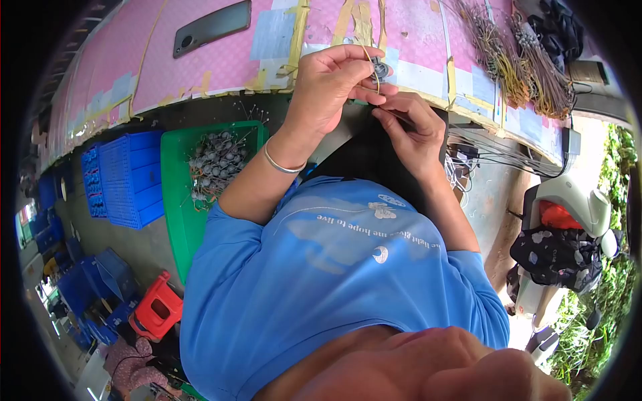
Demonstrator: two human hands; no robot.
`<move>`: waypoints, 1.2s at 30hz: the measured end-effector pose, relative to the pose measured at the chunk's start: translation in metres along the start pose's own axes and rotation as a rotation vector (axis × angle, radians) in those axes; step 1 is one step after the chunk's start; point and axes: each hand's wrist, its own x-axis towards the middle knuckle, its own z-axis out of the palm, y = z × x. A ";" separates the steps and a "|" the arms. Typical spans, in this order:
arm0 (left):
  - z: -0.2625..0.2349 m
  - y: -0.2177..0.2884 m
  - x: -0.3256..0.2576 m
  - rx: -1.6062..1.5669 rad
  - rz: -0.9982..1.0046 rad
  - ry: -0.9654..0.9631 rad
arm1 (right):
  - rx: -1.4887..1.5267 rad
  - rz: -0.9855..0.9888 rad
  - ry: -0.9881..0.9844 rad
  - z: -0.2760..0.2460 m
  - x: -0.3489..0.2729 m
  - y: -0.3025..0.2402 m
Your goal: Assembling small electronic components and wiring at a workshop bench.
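Above the table's front edge, my left hand [326, 83] pinches a small grey round part [380, 69] between thumb and fingers. A thin yellowish wire [376, 81] runs along that part and across the fingers. Just to the right and nearer to me, my right hand [416, 130] is closed, thumb against forefinger, on what looks like a thin dark wire [400, 118]. Its far end passes toward the left hand; how it joins the round part is too small to tell.
A phone [212, 29] lies on the pink taped table [200, 70]. Bundles of wires [515, 63] rest at its right end. At my left stand a green tub [175, 200] with many grey round parts [217, 164], blue crates [130, 180] and a red plastic stool [157, 307]. A scooter [568, 204] is parked right.
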 end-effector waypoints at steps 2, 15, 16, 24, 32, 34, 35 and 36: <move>0.001 0.006 -0.004 -0.031 -0.084 -0.053 | -0.423 -0.113 -0.040 -0.004 0.007 -0.004; 0.000 0.005 -0.014 -0.075 -0.155 -0.107 | 0.791 0.269 -0.037 0.006 0.047 -0.007; -0.001 0.005 -0.013 -0.144 -0.183 -0.085 | 0.776 0.337 -0.021 0.009 0.046 -0.007; 0.000 -0.009 -0.014 -0.029 0.141 -0.089 | 0.836 0.684 -0.039 0.009 0.053 0.008; -0.014 0.004 0.014 -0.078 0.183 -0.162 | 0.851 0.659 -0.125 0.018 0.090 0.002; -0.025 0.004 0.027 -0.100 0.120 -0.144 | 0.549 0.592 -0.230 0.011 0.122 0.005; -0.032 0.003 0.033 -0.123 0.045 -0.117 | 0.251 0.530 -0.324 0.008 0.141 0.012; -0.039 -0.003 0.041 -0.143 0.013 -0.121 | 0.107 0.500 -0.283 -0.002 0.164 0.026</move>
